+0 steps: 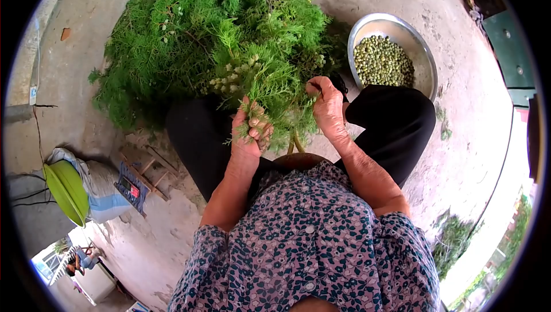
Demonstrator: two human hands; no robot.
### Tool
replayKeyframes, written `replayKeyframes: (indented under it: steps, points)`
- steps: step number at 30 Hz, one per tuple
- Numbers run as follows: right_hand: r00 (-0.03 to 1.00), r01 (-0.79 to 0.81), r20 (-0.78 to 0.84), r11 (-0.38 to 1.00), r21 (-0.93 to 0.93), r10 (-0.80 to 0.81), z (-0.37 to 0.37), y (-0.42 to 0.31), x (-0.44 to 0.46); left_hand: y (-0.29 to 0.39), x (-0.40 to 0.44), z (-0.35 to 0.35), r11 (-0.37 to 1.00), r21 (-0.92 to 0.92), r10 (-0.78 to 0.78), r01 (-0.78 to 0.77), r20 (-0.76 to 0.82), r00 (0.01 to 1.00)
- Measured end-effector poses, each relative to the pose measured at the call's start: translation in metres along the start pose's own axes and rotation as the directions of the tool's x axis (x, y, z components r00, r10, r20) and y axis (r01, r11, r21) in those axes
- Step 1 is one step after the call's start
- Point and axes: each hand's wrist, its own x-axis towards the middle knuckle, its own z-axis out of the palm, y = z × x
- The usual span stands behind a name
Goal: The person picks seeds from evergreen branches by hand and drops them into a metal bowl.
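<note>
My left hand (252, 131) is wrapped round a leafy evergreen branch (275, 91) between my knees, its fingers curled over the fronds. Pale green cones (234, 75) cluster on the foliage just above that hand. My right hand (328, 105) is at the right side of the branch, thumb and fingertips pinched together. Whatever lies between those fingertips is too small to make out. Right of my right hand stands a metal basin (426, 65) partly filled with small round green cones (383, 61).
A large heap of cut evergreen branches (166, 53) spreads in front of me. To the left are a small wooden stool (150, 169), a stuffed sack (102, 188) and a lime-green basin (64, 191). Loose sprigs (445, 122) lie on the concrete at the right.
</note>
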Motion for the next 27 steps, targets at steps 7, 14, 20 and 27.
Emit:
replayKeyframes:
  steps: [7, 14, 20, 27]
  points:
    - [0.878, -0.425, -0.156, 0.887, 0.182, 0.452, -0.029, 0.039, 0.024, 0.0, -0.005, -0.01, 0.959, -0.268, -0.02, 0.088, 0.248, 0.969]
    - [0.947, -0.219, -0.233, 0.975, 0.043, 0.223, -0.086, 0.039, 0.06, 0.009, -0.005, -0.014, 0.975, -0.142, -0.15, 0.168, 0.129, 0.98]
    - [0.804, -0.324, -0.561, 0.645, -0.692, -0.198, -0.159, 0.037, 0.086, 0.002, -0.01, 0.007, 0.995, 0.03, -0.1, 0.099, 0.017, 0.995]
    - [0.957, -0.088, -0.28, 0.996, -0.016, 0.08, -0.084, -0.037, 0.058, 0.0, -0.011, 0.017, 0.937, 0.35, 0.085, -0.007, -0.206, 0.975]
